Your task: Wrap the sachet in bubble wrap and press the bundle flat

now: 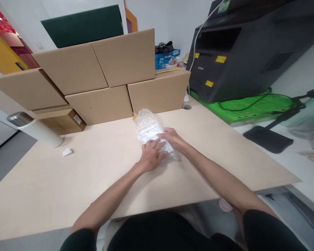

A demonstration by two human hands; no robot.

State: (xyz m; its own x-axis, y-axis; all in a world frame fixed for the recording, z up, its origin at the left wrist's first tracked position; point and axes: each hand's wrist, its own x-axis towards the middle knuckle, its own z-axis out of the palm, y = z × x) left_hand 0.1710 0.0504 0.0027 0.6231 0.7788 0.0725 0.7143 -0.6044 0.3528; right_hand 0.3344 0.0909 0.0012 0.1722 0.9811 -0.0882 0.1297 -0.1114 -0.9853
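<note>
A clear plastic bag (148, 126) with something white inside lies on the light wooden table (68, 181), its far end by the cardboard boxes. My left hand (151, 156) rests on the near end of the bag, fingers stretched flat over the plastic. My right hand (172, 138) lies against the bag's right side, its fingers curled over the plastic and pressing on it. Both forearms reach in from the table's near edge.
Several cardboard boxes (102, 80) are stacked along the table's far side. A white cylinder with a metal top (35, 129) lies at the left, a small crumpled white scrap (67, 152) near it. A black printer (240, 48) stands on a green mat (251, 106) at right.
</note>
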